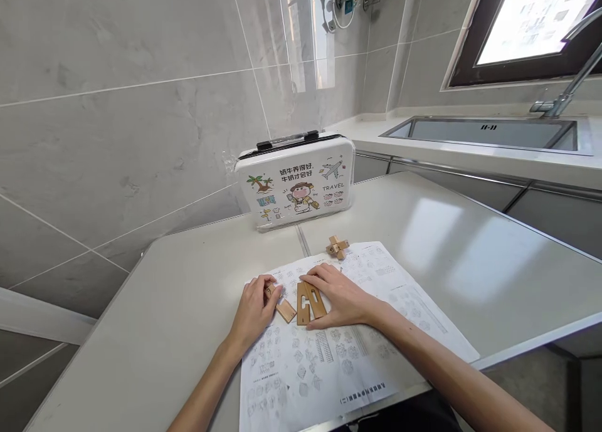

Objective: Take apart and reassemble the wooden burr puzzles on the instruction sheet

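**Two hands at wooden puzzle pieces on a printed sheet**

Just below the centre of the frame, two notched wooden pieces (309,301) lay side by side on a large printed sheet (338,357), touching each other. The right hand (339,297) rested flat over them, fingers spread and loosely open, fingertips at their upper ends. Just to their left, a smaller wooden block (283,309) lay tilted on the same sheet, and the left hand (255,306) curled around its upper end, thumb and fingers pinching it.

The sheet was covered with small line drawings of interlocking block shapes in rows; its print was too small to read. At the sheet's upper edge, above the right hand and apart from it, stood an assembled wooden cross puzzle (337,247).

Further up, against the tiled wall (117,125), stood a white suitcase-shaped tin (296,187) with a black handle. It carried cartoon drawings of a palm tree, a plane and a child, the word "TRAVEL" and two lines of Chinese characters.

Everything sat on a pale grey table (470,256). At upper right, a steel sink (489,134) was set into the counter, with a tap (571,84) beneath a dark-framed window (531,24).
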Motion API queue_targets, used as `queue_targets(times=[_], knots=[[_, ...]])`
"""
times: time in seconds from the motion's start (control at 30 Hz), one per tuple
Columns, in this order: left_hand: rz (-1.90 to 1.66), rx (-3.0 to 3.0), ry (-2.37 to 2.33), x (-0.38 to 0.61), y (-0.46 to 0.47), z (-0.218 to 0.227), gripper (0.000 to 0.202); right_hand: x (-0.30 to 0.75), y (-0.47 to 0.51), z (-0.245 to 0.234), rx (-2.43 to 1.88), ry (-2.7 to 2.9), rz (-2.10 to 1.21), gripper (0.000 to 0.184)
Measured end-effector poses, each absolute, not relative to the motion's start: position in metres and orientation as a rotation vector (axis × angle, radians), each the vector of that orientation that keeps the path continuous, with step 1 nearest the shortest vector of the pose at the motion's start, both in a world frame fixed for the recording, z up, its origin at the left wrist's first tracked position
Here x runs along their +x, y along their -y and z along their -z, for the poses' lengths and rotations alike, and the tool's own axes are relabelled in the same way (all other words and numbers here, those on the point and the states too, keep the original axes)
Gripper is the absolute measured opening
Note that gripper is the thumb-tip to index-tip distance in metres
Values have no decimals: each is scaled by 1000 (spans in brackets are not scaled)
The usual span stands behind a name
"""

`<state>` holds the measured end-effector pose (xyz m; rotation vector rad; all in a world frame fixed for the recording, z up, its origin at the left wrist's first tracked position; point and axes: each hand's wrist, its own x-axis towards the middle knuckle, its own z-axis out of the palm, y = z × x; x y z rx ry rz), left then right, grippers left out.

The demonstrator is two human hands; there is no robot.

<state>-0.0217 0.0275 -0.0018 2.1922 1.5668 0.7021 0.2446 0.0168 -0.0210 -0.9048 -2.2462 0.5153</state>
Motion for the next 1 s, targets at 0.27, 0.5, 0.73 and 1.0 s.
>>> queue_targets(times=[0.27,0.5,0.73,1.0], knots=[[-699,2309,-1452,-18,-25,2,26,236,-16,24,-858,2226,-502,90],[-719,2300,-1354,-13,-22,3,24,233,-16,23,-844,2233,-537,88],[-698,2352,-1302,-11,-21,2,23,229,-17,25,-803,2243,-579,92],[-699,2382,-1232,-13,-18,1,23,237,-18,27,-903,2218,-500,101]])
